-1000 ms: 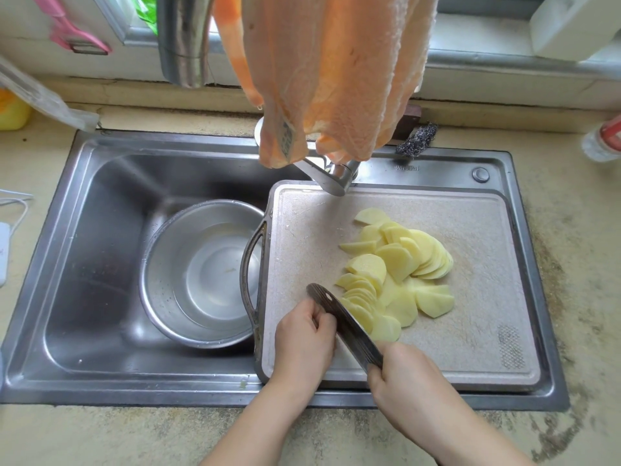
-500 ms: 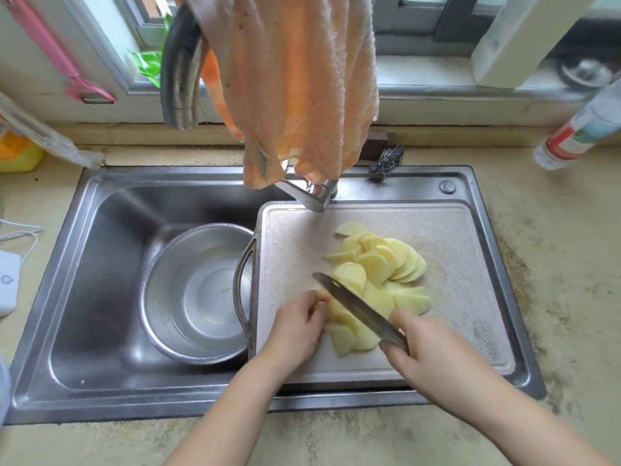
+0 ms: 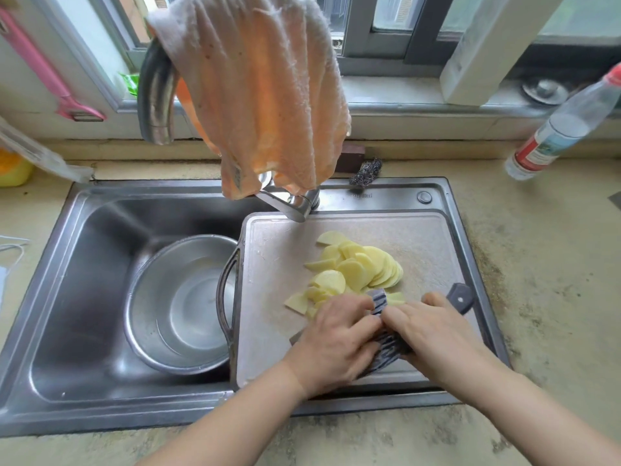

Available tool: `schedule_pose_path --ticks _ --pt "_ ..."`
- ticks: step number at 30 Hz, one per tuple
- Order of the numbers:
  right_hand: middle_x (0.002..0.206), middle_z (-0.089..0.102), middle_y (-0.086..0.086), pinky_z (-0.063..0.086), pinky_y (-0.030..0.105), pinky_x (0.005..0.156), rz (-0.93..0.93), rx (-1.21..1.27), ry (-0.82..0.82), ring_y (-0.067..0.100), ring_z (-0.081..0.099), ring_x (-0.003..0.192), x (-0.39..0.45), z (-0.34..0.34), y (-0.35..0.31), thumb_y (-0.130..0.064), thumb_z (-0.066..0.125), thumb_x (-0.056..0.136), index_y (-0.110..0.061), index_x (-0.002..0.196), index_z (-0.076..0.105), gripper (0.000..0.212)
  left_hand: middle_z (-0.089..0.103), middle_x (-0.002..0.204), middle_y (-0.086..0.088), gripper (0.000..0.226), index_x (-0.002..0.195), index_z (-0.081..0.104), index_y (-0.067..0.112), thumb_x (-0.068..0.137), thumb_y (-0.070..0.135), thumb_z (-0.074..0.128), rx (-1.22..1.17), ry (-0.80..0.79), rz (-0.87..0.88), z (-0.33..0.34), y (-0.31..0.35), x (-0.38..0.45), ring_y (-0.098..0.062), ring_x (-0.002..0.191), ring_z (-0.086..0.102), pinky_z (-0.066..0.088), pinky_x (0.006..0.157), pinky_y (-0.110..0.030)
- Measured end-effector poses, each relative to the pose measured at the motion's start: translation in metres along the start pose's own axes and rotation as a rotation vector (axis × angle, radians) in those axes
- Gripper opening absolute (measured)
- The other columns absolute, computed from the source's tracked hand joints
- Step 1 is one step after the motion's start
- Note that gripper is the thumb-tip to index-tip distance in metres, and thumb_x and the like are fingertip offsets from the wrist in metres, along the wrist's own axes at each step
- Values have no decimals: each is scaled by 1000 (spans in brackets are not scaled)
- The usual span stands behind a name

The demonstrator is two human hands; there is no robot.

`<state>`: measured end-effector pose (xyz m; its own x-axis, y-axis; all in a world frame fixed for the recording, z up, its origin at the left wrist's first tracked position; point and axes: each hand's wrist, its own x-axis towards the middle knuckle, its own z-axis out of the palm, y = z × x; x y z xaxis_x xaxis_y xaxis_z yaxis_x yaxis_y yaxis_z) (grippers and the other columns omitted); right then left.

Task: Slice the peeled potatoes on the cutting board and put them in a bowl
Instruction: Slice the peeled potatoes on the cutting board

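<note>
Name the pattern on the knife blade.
Dark and light wavy stripes on the knife blade, seen in the head view.
</note>
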<state>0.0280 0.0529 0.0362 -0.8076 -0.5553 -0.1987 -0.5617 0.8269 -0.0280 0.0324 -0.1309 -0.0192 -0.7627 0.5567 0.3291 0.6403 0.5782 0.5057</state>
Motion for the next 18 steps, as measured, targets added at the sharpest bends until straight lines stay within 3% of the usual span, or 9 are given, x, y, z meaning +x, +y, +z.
schedule_pose_path --ticks 6,10,13,15,18 --pt "64 55 -7 24 31 63 -18 17 52 18 56 61 5 -2 2 -18 76 61 -21 74 47 32 65 101 -5 22 90 66 9 95 23 49 77 45 134 8 -23 13 -26 95 56 44 86 -34" --pt "60 54 -6 23 31 62 20 21 62 18 54 55 -3 -1 10 -17 78 60 -21 71 46 34 63 96 -3 21 86 62 11 94 25 48 74 35 -14 10 -43 14 -20 95 51 38 84 -31" --pt "60 52 -8 29 30 61 48 71 13 17 52 53 -18 2 24 -18 79 58 -22 71 43 38 64 93 -6 19 82 62 9 91 22 50 123 -38 -86 12 -54 14 -25 92 57 38 81 -32" --pt "61 50 -12 35 26 59 145 159 -25 12 47 53 -36 6 37 -16 81 57 -26 72 41 44 65 93 -9 18 81 64 7 89 20 55 126 -73 -139 10 -54 18 -29 94 59 46 81 -36" --pt "66 50 -18 33 21 55 497 462 16 3 47 63 -66 12 45 -20 86 58 -32 78 41 50 65 98 -12 28 86 69 7 89 27 50 88 28 -219 5 -46 22 -24 100 48 45 84 -36"
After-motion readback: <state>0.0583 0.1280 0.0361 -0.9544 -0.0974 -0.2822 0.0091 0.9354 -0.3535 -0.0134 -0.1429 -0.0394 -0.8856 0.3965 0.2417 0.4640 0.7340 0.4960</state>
